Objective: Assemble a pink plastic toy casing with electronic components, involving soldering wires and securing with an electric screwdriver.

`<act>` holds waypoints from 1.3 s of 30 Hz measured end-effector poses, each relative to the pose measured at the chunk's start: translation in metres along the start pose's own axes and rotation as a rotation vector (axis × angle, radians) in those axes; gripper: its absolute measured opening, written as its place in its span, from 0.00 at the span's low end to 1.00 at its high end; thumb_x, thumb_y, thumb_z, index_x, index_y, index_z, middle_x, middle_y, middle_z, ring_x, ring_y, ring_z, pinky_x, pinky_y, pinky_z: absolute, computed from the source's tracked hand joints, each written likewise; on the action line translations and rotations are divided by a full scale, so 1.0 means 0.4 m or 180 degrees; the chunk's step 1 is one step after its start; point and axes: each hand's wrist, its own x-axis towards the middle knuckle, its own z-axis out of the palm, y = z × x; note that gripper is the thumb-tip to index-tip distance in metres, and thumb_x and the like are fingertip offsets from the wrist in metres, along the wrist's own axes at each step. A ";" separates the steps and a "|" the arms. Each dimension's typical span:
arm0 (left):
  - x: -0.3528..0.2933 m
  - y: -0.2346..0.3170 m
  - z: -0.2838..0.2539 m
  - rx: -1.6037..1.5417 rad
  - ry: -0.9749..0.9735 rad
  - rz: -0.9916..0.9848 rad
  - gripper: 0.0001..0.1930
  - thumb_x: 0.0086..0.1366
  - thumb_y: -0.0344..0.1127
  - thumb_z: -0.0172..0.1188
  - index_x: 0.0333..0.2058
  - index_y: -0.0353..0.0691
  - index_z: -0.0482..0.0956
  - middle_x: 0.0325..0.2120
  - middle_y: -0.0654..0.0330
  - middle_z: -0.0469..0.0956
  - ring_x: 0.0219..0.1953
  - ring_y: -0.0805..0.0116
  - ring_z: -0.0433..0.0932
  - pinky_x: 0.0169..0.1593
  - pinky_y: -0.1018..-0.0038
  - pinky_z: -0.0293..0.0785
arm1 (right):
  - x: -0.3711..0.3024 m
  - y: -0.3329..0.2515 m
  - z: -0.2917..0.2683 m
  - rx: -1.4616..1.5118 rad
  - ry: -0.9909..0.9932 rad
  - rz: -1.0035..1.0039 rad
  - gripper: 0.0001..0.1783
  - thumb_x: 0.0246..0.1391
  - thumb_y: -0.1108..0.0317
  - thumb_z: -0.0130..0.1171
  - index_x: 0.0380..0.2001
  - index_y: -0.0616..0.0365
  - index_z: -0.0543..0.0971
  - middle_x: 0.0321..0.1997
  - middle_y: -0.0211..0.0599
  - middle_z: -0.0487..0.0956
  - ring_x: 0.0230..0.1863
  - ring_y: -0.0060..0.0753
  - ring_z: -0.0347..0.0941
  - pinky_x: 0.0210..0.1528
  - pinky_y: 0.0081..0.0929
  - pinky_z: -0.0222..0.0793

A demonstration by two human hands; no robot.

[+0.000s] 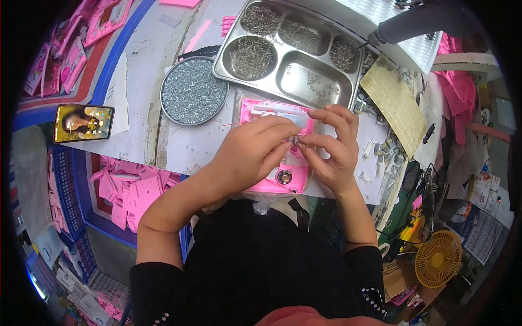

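Observation:
A pink plastic housing (263, 187) lies on the table in front of me, with a round black speaker (284, 176) set in its near part. My left hand (255, 149) reaches over the housing's left side, thumb and fingers pinched together near its middle. My right hand (333, 144) comes in from the right, its thumb and index finger closing at the same spot, the other fingers raised. Whatever small piece sits between the fingertips is too small and covered to name. A thin red wire (229, 125) sticks out left of the housing.
Behind the housing stands a metal compartment tray (283, 49) of small screws. Left of it is a round dish (194, 89) full of small metal pins. A phone (83, 124) lies far left, a dark power screwdriver (408, 27) hangs upper right, and small white-grey parts (383, 157) lie at right.

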 end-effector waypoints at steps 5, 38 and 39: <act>0.058 -0.024 -0.001 -0.0269 -0.0756 -0.0204 0.09 0.65 0.30 0.61 0.41 0.35 0.84 0.34 0.50 0.83 0.37 0.50 0.83 0.42 0.60 0.78 | -0.002 0.030 -0.019 0.0339 0.0002 -0.0080 0.14 0.37 0.72 0.75 0.32 0.46 0.87 0.55 0.32 0.81 0.59 0.49 0.68 0.60 0.44 0.67; 0.018 -0.038 0.024 -0.0366 -0.0200 -0.0890 0.04 0.68 0.24 0.61 0.40 0.31 0.82 0.24 0.62 0.81 0.26 0.79 0.79 0.30 0.80 0.74 | -0.614 0.128 -0.578 0.1320 0.4431 0.2615 0.27 0.64 0.69 0.64 0.62 0.49 0.67 0.38 0.27 0.76 0.30 0.23 0.71 0.30 0.26 0.69; 0.009 -0.042 0.019 -0.0391 -0.0155 -0.0925 0.04 0.68 0.24 0.61 0.40 0.31 0.81 0.24 0.62 0.80 0.25 0.79 0.79 0.29 0.81 0.74 | -0.608 0.148 -0.587 0.1333 0.4486 0.2517 0.29 0.64 0.70 0.63 0.65 0.49 0.66 0.37 0.27 0.76 0.29 0.22 0.71 0.29 0.25 0.68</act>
